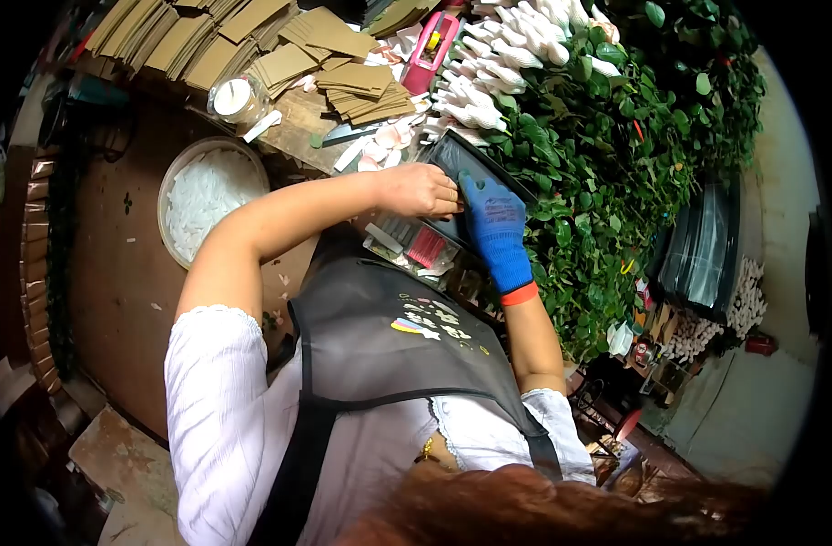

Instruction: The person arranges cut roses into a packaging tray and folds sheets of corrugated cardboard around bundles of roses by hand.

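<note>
My left hand (421, 191) is bare, its fingers curled and pressed together beside my other hand. Whatever it pinches is too small or hidden to make out. A blue glove with an orange-red cuff covers my right hand (496, 217), which is closed, with its grip partly hidden. Both hands are over a black tray (500, 166) at the bench edge. Just below them is a clear container (427, 247) with pink-red items. Right of the glove is a large mass of green leafy stems (607, 155).
Brown cardboard pieces (348, 82) and a pink tool (430, 53) lie on the bench (298, 118). White-netted flower heads (507, 55) line its back. A round tub (172, 232) of white pieces stands at left, a jar (238, 98) near it. Black trays (703, 246) are stacked at right.
</note>
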A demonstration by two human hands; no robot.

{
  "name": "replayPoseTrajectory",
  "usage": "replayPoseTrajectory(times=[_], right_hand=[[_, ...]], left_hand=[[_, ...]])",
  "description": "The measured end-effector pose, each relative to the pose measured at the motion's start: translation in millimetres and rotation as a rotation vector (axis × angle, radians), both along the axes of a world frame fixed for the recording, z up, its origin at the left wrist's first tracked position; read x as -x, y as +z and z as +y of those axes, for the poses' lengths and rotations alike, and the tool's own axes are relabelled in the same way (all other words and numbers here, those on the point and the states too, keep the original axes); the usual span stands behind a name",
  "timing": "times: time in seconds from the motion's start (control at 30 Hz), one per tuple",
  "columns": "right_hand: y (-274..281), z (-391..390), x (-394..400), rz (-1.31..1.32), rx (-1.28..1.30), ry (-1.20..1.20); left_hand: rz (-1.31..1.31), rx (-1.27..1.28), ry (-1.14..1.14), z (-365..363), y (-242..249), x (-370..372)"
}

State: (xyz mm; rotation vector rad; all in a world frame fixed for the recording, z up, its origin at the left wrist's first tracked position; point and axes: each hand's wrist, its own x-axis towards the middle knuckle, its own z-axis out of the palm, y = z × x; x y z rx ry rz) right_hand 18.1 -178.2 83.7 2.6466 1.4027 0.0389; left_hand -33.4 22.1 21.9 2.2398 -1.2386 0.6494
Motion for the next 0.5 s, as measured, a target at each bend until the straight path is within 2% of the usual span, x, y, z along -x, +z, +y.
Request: replayPoseTrajectory(times=[0.03, 0.13, 0.17, 0.23, 0.3, 0.37, 0.4, 0.43, 0.5], right_hand=[[-1.0, -1.4, 4.0, -0.014, 0.055, -0.013], [4.0, 8.0, 23.9, -0.023, 0.235, -0.059], [2.6, 10.4, 31.4, -0.032, 0.225, -0.101], [-1.8, 15.1, 43.0, -0.051, 0.205, -0.185], [6.5, 21.2, 46.2, 0.0, 0.206, -0.209], [10.8, 22.9, 50.3, 0.007, 0.189, -0.214], [10.2, 22.2, 51.6, -0.007, 0.183, -0.216], [7.8, 20.7, 52.5, -0.021, 0.176, -0.216], [5.2, 21.7, 54.5, -0.029, 0.177, -0.233]], left_hand=[[-0.016, -0.001, -0.008, 0.7, 1.3, -1.3], [-0.102, 0.156, 0.204, 8.7, 10.4, 17.6], [-0.009, 0.202, 0.346, 15.7, 12.7, 34.6], [0.027, 0.402, 0.691, 25.6, -28.7, 51.8], [0.34, 0.381, 1.037, 48.8, -69.0, 61.6], [0.419, 0.142, 1.298, 73.0, -88.7, 59.8], [0.515, 0.146, 1.309, 87.9, -96.0, 54.1], [0.426, 0.033, 1.325, 99.9, -101.5, 48.2], [0.469, 0.008, 1.236, 119.2, -103.2, 35.4]])
